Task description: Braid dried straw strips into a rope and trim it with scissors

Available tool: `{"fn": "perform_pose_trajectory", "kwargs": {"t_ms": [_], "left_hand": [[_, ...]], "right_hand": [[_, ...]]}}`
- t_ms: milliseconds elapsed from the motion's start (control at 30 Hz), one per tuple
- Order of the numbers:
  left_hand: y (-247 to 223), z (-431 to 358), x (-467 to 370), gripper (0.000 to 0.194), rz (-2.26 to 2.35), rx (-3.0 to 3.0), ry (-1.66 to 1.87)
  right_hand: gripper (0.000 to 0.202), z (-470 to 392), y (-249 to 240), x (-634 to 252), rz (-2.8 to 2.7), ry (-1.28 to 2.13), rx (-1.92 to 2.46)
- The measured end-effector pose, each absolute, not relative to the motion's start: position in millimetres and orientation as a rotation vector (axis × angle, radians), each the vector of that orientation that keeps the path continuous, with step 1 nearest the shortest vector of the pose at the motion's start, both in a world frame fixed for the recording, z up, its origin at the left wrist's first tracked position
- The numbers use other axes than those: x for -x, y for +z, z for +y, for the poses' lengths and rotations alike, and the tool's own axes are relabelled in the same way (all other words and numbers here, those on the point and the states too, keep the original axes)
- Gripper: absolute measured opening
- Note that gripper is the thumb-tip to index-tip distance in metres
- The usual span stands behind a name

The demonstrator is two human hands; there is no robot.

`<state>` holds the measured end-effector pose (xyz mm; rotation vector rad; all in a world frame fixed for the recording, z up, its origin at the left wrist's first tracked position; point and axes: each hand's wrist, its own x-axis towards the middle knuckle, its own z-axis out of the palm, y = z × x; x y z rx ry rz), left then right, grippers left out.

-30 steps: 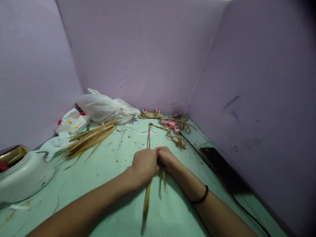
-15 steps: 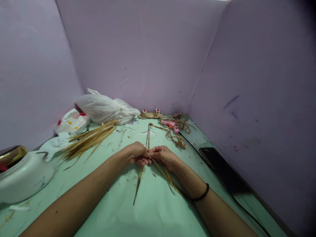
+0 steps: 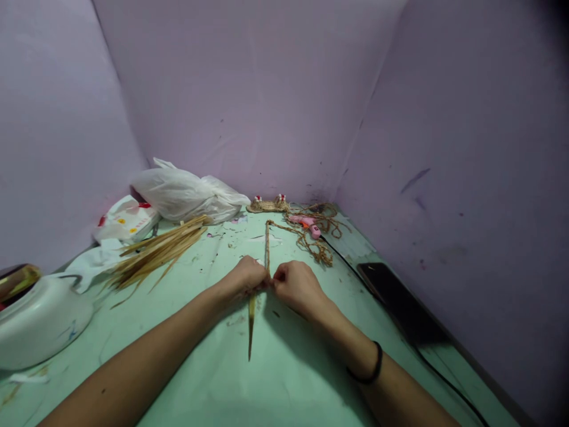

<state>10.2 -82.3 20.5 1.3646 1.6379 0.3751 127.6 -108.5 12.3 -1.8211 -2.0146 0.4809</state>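
Braided cord [image 3: 267, 246] lies on the counter [image 3: 249, 397], straight ahead of the person, and its near end is at both hands. It seems to be very light, flexible but a little springy, rough rather than slippery; the best hold is probably a close pinch just below the finished braid, because the loose strands may split.

For moving, the right-hand wall [image 3: 466, 178] closes the counter on one side, and another wall stands behind. Open room lies mainly between the two forearms. On the left there are a white plastic bag [image 3: 186, 193] and a white rounded container [image 3: 48, 320]; a bundle of dry straw strips [image 3: 160, 252] comes near the left forearm. A dark phone [image 3: 395, 299] lies along the right edge. Farther back, a pink glue gun [image 3: 304, 224] is just beside the tangled part of cord, with its black cable running toward the phone.

The left hand [image 3: 249, 276] has its fingers closed around the cord's end, and one flat strip [image 3: 251, 326] hangs below. The right hand [image 3: 300, 284] has its fingers curled, pinching at the same end; which strand, I cannot tell.
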Motion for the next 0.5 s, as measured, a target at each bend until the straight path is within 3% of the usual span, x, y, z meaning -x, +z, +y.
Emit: {"fn": "perform_pose_trajectory", "kwargs": {"t_ms": [300,500], "left_hand": [[19.3,-74.0,2.2,0.016,1.477,-1.385,0.332],[21.0,-67.1,11.1,0.012,1.423,-1.483,0.296]], "right_hand": [[0.023,-127.2,22.0,-111.6,-2.234,0.271,1.805],[0.02,-105.1,15.6,-129.2,-1.962,0.718,1.755]]}}
